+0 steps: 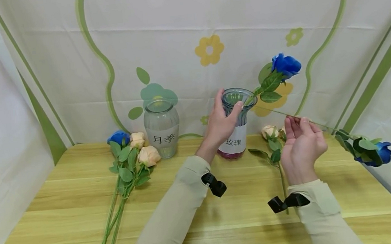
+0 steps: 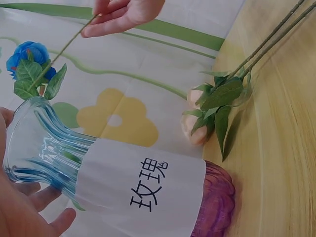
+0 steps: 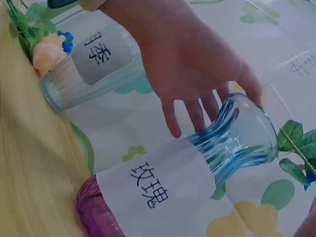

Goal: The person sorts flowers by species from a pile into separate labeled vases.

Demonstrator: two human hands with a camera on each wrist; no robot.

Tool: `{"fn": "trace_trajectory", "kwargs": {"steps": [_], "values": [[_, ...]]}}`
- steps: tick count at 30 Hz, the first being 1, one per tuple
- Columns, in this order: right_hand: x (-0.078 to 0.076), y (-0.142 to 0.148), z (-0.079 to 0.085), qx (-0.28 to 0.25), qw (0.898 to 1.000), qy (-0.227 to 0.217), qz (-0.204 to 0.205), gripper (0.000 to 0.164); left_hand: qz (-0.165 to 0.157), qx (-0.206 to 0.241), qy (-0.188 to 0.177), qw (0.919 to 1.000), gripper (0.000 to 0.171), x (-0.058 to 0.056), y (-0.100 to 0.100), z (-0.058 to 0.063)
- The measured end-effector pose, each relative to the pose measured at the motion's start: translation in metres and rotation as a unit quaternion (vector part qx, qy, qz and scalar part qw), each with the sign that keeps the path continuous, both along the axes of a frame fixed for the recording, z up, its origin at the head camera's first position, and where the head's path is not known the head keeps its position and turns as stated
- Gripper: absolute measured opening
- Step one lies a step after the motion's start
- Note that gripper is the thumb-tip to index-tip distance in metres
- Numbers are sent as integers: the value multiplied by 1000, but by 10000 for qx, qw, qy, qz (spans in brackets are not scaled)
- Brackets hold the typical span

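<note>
My left hand grips the flared neck of a blue glass vase with a purple base and a white paper label reading 玫瑰. A blue rose stands in this vase and leans right over the rim. My right hand pinches the stem of a second blue rose, whose bloom hangs low on the right. The bare end of that stem points at the vase mouth; in the left wrist view the stem reaches close to the rim, but I cannot tell whether it is inside.
A clear glass vase labelled 月季 stands left of centre. Beside it lie a blue rose and pale peach flowers with long stems. More peach flowers lie behind my right hand. A printed cloth backs the wooden table.
</note>
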State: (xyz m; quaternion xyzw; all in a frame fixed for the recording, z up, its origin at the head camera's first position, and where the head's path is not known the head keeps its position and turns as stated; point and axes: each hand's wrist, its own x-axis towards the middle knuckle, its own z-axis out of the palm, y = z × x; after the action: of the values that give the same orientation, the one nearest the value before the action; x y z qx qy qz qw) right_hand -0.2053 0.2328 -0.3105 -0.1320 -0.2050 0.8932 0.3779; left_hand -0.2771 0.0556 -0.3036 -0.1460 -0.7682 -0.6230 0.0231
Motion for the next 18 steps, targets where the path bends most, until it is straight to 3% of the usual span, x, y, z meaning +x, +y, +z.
{"fn": "trace_trajectory", "kwargs": {"steps": [7, 18], "values": [[-10, -16, 6, 527, 9980, 287, -203, 16, 8, -84, 18, 10000, 81, 0, 0, 0], [-31, -37, 9, 1343, 9891, 301, -527, 17, 42, -102, 55, 9999, 81, 0, 1, 0]]}}
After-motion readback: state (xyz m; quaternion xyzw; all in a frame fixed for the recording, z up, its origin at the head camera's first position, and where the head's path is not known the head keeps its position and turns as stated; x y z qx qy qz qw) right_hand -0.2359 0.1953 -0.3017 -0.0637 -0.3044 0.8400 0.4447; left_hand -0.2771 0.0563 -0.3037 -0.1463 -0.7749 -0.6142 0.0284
